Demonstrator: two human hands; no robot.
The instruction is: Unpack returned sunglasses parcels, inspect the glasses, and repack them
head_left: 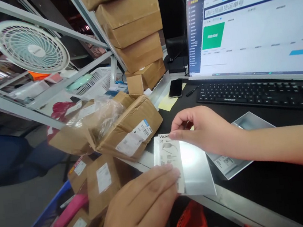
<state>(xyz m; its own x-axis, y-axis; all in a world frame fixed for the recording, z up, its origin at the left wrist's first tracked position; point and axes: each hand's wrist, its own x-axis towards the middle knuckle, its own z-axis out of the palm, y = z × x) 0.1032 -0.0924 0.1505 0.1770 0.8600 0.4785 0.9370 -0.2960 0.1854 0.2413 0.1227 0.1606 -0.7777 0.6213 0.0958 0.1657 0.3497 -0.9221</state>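
A white printed leaflet (170, 153), marked "Wake" with a drawing of a looped device, lies along the left side of a shiny silver box or lid (197, 170). My right hand (205, 129) pinches the leaflet's top right corner between thumb and index finger. Across its lower part rest the straight fingers of my left hand (143, 206), lying flat. My left thumb is hidden. Behind my right wrist, a second silver box part (241, 167) with a small printed label sits on the black desktop, partly covered by my forearm.
Left of my hands stands an opened cardboard box (131, 130) with clear plastic wrap. Stacked cartons (132, 23) rise behind it. A keyboard (259, 94), monitor (251, 24) and phone (176, 88) occupy the desk's back. Below left, parcels (102, 186) fill a blue bin; a fan (33, 47) stands beyond.
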